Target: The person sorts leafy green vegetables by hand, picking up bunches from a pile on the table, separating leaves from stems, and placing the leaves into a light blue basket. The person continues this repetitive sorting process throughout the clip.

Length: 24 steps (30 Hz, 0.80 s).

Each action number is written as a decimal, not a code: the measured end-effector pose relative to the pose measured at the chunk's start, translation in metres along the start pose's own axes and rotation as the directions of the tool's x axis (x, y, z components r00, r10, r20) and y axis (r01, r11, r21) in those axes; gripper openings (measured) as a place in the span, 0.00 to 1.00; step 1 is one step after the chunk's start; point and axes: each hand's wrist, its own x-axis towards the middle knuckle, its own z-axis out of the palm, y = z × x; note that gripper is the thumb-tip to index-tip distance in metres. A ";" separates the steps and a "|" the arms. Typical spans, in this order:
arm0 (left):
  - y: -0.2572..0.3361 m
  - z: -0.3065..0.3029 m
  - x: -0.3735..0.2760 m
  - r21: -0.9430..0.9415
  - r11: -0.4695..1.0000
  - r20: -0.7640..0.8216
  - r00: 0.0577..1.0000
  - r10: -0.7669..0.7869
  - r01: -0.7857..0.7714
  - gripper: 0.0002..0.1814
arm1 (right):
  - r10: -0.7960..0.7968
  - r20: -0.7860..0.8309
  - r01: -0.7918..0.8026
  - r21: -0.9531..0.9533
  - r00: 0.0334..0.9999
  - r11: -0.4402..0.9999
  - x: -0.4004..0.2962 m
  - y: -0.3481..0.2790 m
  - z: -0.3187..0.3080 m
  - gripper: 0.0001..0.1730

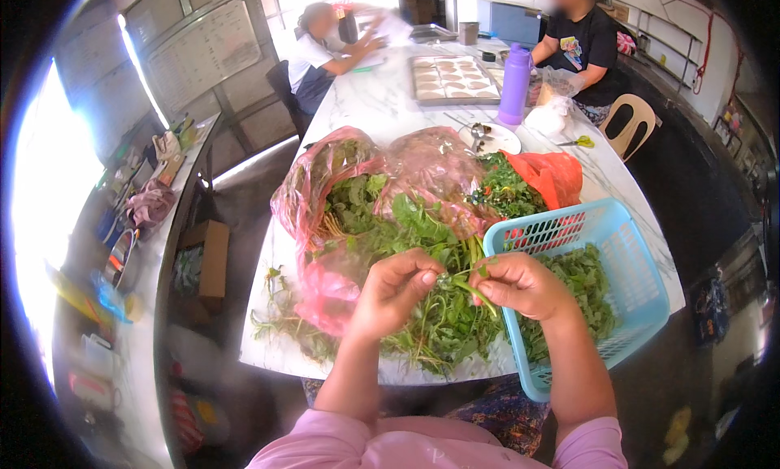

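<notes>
Between my two hands, over the heap, is a green leafy sprig [474,290] with a thick stem. My left hand [393,292] pinches its left end between thumb and fingertips. The fingers of my right hand [521,286] grip it from the other side, close to the basket's rim. Beneath them spreads a pile of leafy greens [451,332] with loose stems. Behind, more greens spill from a pink translucent plastic bag [289,192]. To the right, a light blue plastic basket [649,286] holds picked leaves [582,286] and juts over the table's front edge.
On the marble-patterned table [365,112] stand a purple bottle [515,88], a plate with spoons [503,141], yellow-handled scissors [584,141], a red bag [551,175] of greens and a tray of round pieces [457,79]. Two people sit at the far end. A cluttered counter [146,323] runs along the left.
</notes>
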 end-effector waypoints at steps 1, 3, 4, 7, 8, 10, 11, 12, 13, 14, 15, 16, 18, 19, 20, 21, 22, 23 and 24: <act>0.000 0.000 0.000 0.041 0.999 -0.004 1.000 0.026 -0.025 0.08 | 0.023 -0.069 -0.027 -0.058 0.997 0.998 -0.001 -0.004 0.001 0.11; -0.001 0.002 0.001 0.121 0.990 -0.005 0.997 0.078 -0.077 0.08 | -0.080 -0.095 0.041 -0.358 0.992 0.933 0.000 -0.011 -0.004 0.08; 0.000 0.002 0.001 0.136 0.987 0.002 0.996 0.087 -0.086 0.07 | -0.124 -0.107 0.062 -0.457 0.986 0.887 -0.001 -0.014 -0.006 0.07; 0.006 0.005 -0.001 0.143 0.984 0.003 0.995 0.103 -0.102 0.07 | -0.213 -0.235 0.029 -0.604 0.948 0.796 -0.002 -0.010 -0.013 0.05; 0.009 0.005 -0.001 0.121 0.988 -0.012 0.995 0.102 -0.100 0.07 | -0.237 -0.292 0.001 -0.627 0.927 0.779 -0.002 -0.009 -0.017 0.05; 0.014 0.006 -0.002 0.118 0.988 -0.012 0.995 0.101 -0.099 0.07 | -0.290 -0.417 -0.028 -0.610 0.861 0.792 -0.005 -0.012 -0.027 0.05; 0.017 0.004 -0.002 0.137 0.985 0.001 0.995 0.102 -0.101 0.06 | -0.328 -0.484 -0.058 -0.625 0.811 0.778 -0.007 -0.011 -0.034 0.06; 0.020 0.001 -0.002 0.153 0.983 0.014 0.995 0.101 -0.102 0.06 | -0.297 -0.523 -0.141 -0.643 0.799 0.753 -0.012 -0.012 -0.039 0.06; 0.025 -0.002 -0.001 0.229 0.968 0.088 0.992 0.089 -0.107 0.05 | -0.268 -0.561 -0.223 -0.656 0.783 0.722 -0.017 -0.012 -0.045 0.07; 0.031 -0.007 0.001 0.302 0.946 0.160 0.984 0.072 -0.118 0.04 | -0.242 -0.600 -0.304 -0.662 0.763 0.685 -0.021 -0.014 -0.052 0.07; 0.033 -0.012 0.000 0.375 0.919 0.233 0.972 0.035 -0.123 0.04 | -0.192 -0.599 -0.378 -0.688 0.777 0.619 -0.026 -0.011 -0.056 0.07; 0.030 -0.018 -0.001 0.466 0.877 0.305 0.952 -0.037 -0.115 0.05 | -0.140 -0.601 -0.446 -0.710 0.787 0.545 -0.030 -0.009 -0.061 0.07; 0.024 -0.030 -0.006 0.570 0.819 0.419 0.880 -0.225 -0.062 0.06 | -0.167 -0.551 -0.439 -0.785 0.818 0.438 -0.039 -0.002 -0.067 0.05; 0.021 -0.035 -0.009 0.622 0.782 0.463 0.827 -0.319 -0.047 0.06 | -0.234 -0.546 -0.418 -0.801 0.805 0.429 -0.039 0.001 -0.066 0.05; 0.015 -0.038 -0.014 0.717 0.697 0.430 0.792 -0.433 -0.009 0.08 | -0.300 -0.540 -0.400 -0.816 0.787 0.417 -0.038 0.002 -0.062 0.05; 0.001 -0.044 -0.022 0.784 0.620 0.386 0.800 -0.459 -0.023 0.08 | -0.372 -0.529 -0.382 -0.833 0.763 0.400 -0.036 0.000 -0.060 0.06; -0.017 -0.051 -0.032 0.844 0.536 0.338 0.811 -0.477 -0.037 0.08 | -0.293 -0.562 -0.384 -0.784 0.774 0.488 -0.034 -0.005 -0.059 0.08; -0.031 -0.057 -0.037 0.891 0.451 0.295 0.823 -0.486 -0.053 0.08 | -0.289 -0.564 -0.364 -0.769 0.774 0.525 -0.033 -0.009 -0.057 0.07; -0.039 -0.061 -0.038 0.916 0.399 0.240 0.846 -0.477 -0.035 0.08 | -0.285 -0.562 -0.340 -0.755 0.777 0.561 -0.030 -0.014 -0.055 0.07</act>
